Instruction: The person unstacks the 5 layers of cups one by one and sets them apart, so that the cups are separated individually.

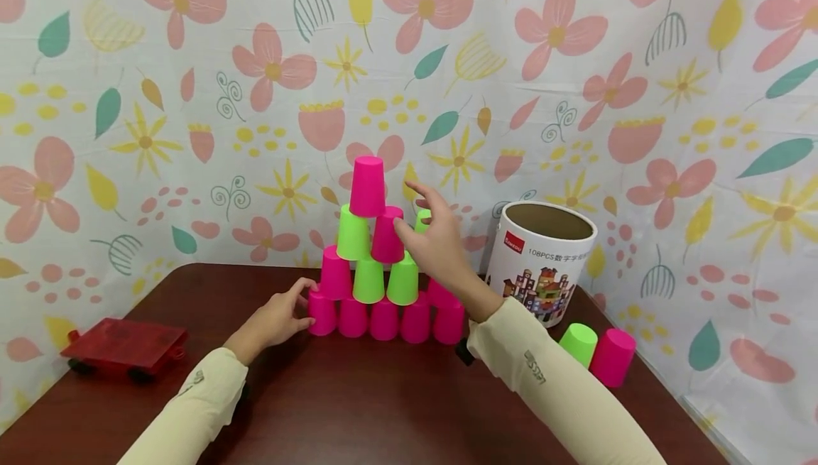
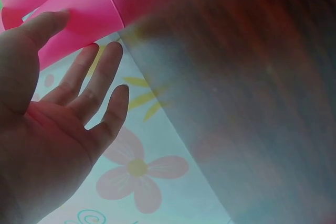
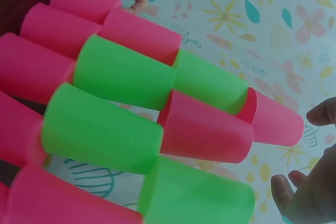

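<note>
Your right hand point(image 1: 437, 238) hangs beside the top pink cup point(image 1: 367, 187), fingers spread and holding nothing; that cup stands mouth down, bridging a green cup point(image 1: 353, 236) and a second-tier-down pink neighbour point(image 1: 385, 239). Draw the right hand straight back, thumb and wrist clear of the lower tiers. Your left hand point(image 1: 277, 317) is at the bottom-left pink cup point(image 1: 322, 314), fingers relaxed, not gripping; I cannot tell whether they touch, so steady lightly and never push inward. Should you add the loose green cup point(image 1: 578, 343) from the counter point(image 1: 383, 401), lower it level.
</note>
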Demonstrator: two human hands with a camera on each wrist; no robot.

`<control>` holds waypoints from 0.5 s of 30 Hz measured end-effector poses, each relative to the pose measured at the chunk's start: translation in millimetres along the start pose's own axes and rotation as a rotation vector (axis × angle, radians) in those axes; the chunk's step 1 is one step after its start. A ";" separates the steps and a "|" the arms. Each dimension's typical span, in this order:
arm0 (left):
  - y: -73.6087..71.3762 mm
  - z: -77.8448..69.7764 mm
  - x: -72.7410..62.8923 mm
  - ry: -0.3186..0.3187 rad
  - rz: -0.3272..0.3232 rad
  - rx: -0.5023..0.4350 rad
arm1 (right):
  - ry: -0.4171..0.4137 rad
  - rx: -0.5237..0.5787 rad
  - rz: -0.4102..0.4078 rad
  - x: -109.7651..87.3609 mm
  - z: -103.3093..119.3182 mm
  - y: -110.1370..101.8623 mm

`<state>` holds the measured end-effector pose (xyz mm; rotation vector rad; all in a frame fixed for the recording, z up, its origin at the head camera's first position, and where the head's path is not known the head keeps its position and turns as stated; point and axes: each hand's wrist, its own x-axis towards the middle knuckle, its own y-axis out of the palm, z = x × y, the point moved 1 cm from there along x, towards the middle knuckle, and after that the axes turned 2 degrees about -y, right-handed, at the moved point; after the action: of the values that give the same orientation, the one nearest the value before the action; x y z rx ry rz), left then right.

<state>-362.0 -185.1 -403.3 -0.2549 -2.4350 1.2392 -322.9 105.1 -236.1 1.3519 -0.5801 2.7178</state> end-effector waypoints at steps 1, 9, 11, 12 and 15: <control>-0.2 0.3 -0.2 0.002 -0.003 0.003 | -0.003 -0.010 0.003 3.9 1.1 1.8; -0.4 -1.6 -1.2 0.041 -0.014 0.001 | -0.065 -0.078 0.067 32.9 10.5 16.3; 0.2 -1.1 -1.0 0.048 -0.022 0.001 | -0.081 -0.096 0.082 37.7 11.3 20.1; 0.7 -0.8 -1.1 0.053 -0.027 -0.001 | -0.087 -0.101 0.091 39.7 11.0 21.9; 2.3 0.6 -1.7 0.068 -0.023 -0.009 | -0.077 -0.126 0.118 43.6 8.5 26.4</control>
<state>-360.7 -184.8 -405.9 -0.2660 -2.3801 1.1906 -348.8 72.3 -205.6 1.4390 -0.8475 2.6746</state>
